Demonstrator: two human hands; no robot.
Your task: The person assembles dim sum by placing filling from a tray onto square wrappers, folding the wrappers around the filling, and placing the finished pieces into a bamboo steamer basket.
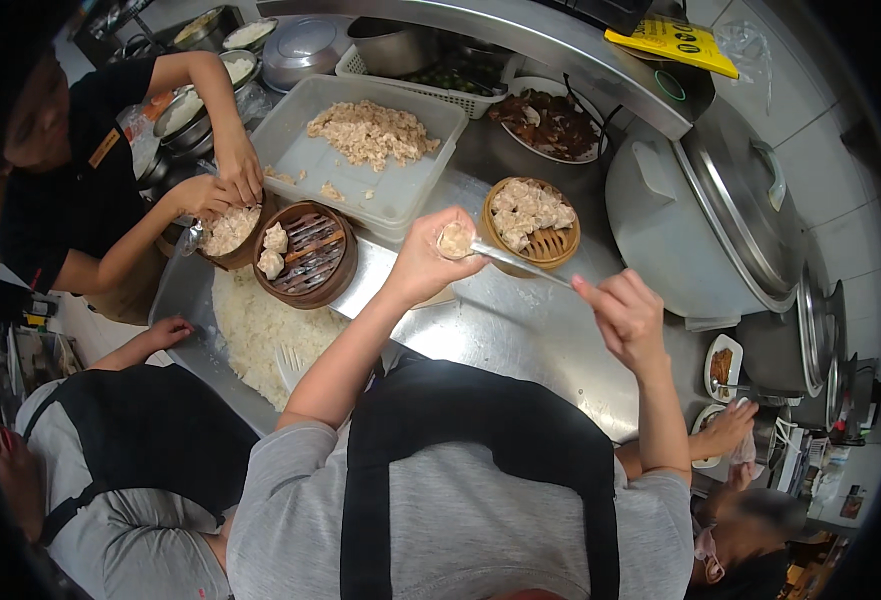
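Note:
A filled dumpling (453, 240) sits upright in the curled fingers of my left hand (422, 262), its pale filling facing up. My right hand (625, 318) grips the far end of a slim metal spatula (525, 265), whose tip touches the filling. Just beyond my hands stands a round bamboo steamer (550, 246) holding several dumplings on its slats. To the left is a darker bamboo steamer (332, 272) with two dumplings (272, 250) at its left side.
A clear plastic tub (285, 130) holds a mound of filling. Left lies a metal tray of white rice (260, 340). A co-worker's hands (225, 190) work over a filling container. Large pots (700, 200) stand right; a metal shelf (560, 50) overhangs the back. Other people stand close on both sides.

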